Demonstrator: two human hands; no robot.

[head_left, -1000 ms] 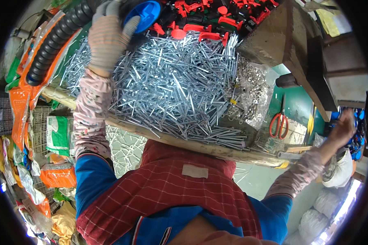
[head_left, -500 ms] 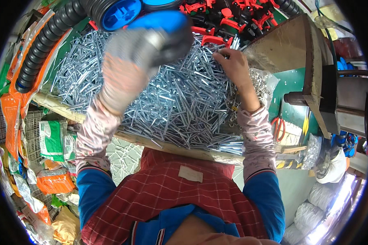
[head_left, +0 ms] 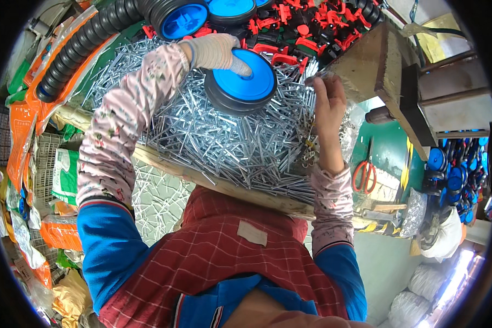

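My left hand (head_left: 218,53), in a pale knitted glove, grips a black-tyred wheel (head_left: 246,76) with a blue disc face. Its thumb lies on the blue face, and the tyre is over a heap of thin metal pins (head_left: 218,136). My bare right hand (head_left: 329,98) is raised at the heap's right side, its fingertips drawn together near a wooden block. Whatever sits between those fingertips is too small to make out. Small metal fittings (head_left: 310,150) lie beside my right wrist.
Red-and-black plastic parts (head_left: 311,27) pile up at the back, next to more blue-centred wheels (head_left: 185,22). A long row of black tyres (head_left: 74,54) curves along the left. The wooden block (head_left: 385,71) stands right, with orange-handled scissors (head_left: 364,175) nearer me.
My left hand has turned over the heap, carrying the wheel right and down, so its blue face now points up. My right hand has shifted slightly right. My view has also swung a little.
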